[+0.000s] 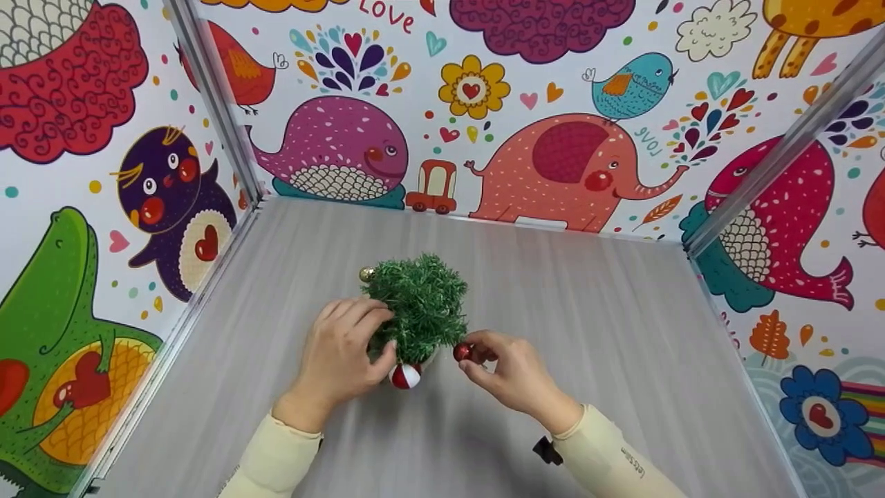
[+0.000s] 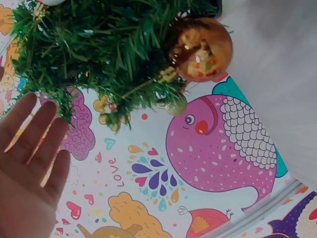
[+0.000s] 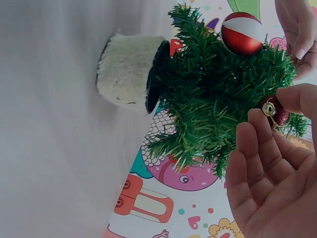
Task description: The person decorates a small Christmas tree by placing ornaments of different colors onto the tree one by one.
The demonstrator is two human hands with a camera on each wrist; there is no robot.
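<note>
A small green artificial Christmas tree (image 1: 422,304) stands in a fuzzy white pot (image 3: 126,69). My right hand (image 1: 515,370) pinches a dark red glittery bauble (image 3: 278,113) between thumb and fingertips, close beside the tree's right side. The bauble's gold cap and thin gold cord show in the right wrist view. At the tree's left side is my left hand (image 1: 346,346), its fingers nearly straight with the tips at the branches. A red-and-white ball (image 1: 405,375) hangs at the near side. A shiny gold ball (image 2: 203,49) and a smaller glittery one (image 2: 176,104) hang on other branches.
The tree stands on a grey wood-grain tabletop (image 1: 553,297). Panels with bright cartoon animals (image 1: 567,166) rise along the back and both sides, joined by metal corner strips (image 1: 221,104).
</note>
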